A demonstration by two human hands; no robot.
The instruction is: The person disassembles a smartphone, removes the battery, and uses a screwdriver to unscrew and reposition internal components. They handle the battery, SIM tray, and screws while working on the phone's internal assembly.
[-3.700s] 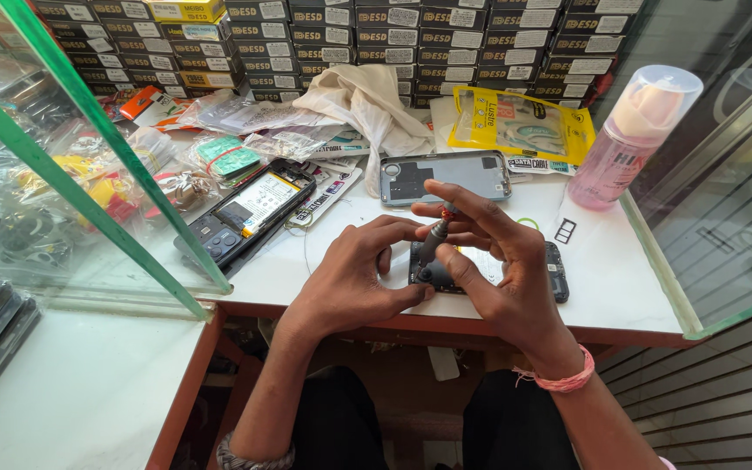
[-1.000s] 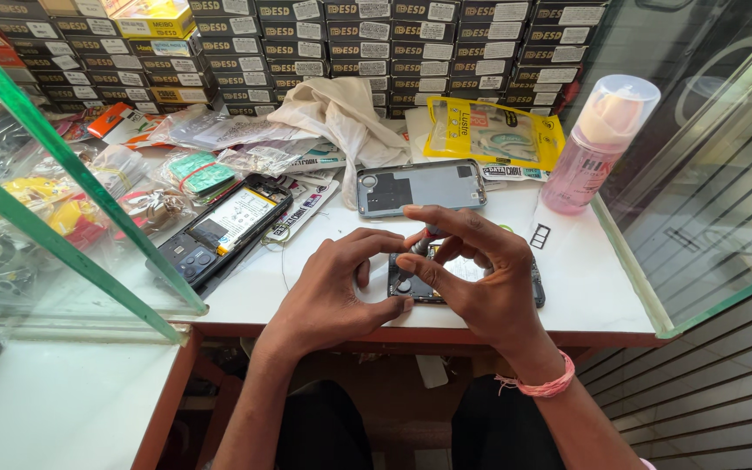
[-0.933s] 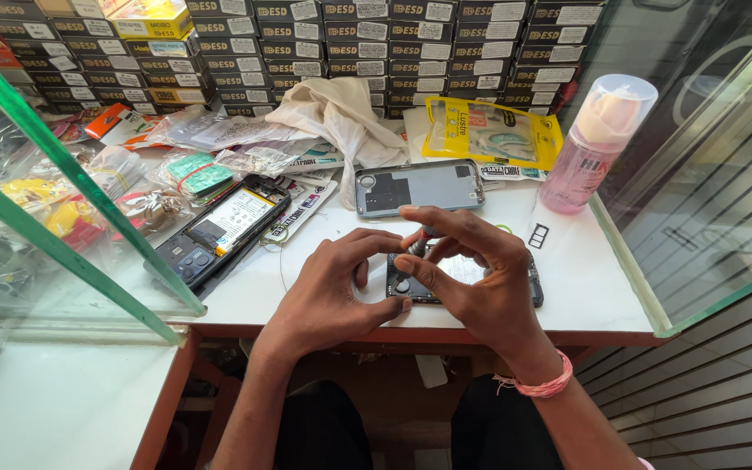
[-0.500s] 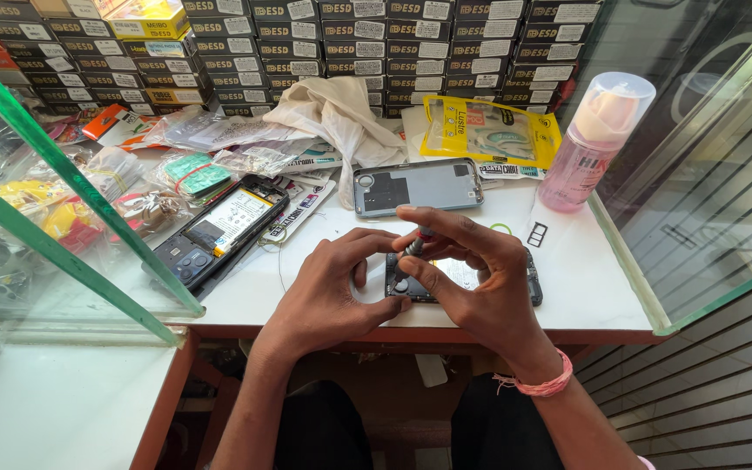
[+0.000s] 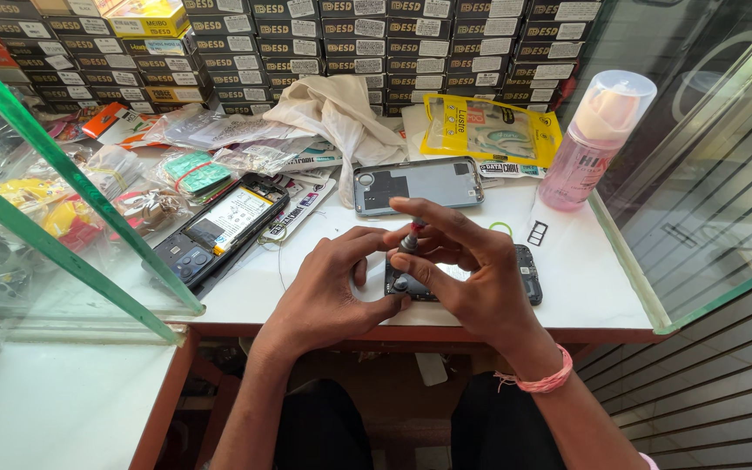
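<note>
A dark opened phone (image 5: 526,275) lies flat near the front edge of the white table (image 5: 585,278). My left hand (image 5: 328,292) rests on the table with its fingers pressed against the phone's left end. My right hand (image 5: 472,278) is over the phone, pinching a small screwdriver (image 5: 409,240) upright between thumb and fingers, its tip down on the phone. Most of the phone is hidden under my right hand.
A grey phone back cover (image 5: 418,184) lies behind my hands. Another opened phone (image 5: 219,226) sits to the left. A pink spray bottle (image 5: 594,144), a yellow packet (image 5: 489,130), a white cloth (image 5: 337,113), stacked small boxes (image 5: 324,43) and glass panels (image 5: 71,200) surround the table.
The hands have stayed over the phone. My right fingers have shifted slightly on the screwdriver, and the view has drifted a little.
</note>
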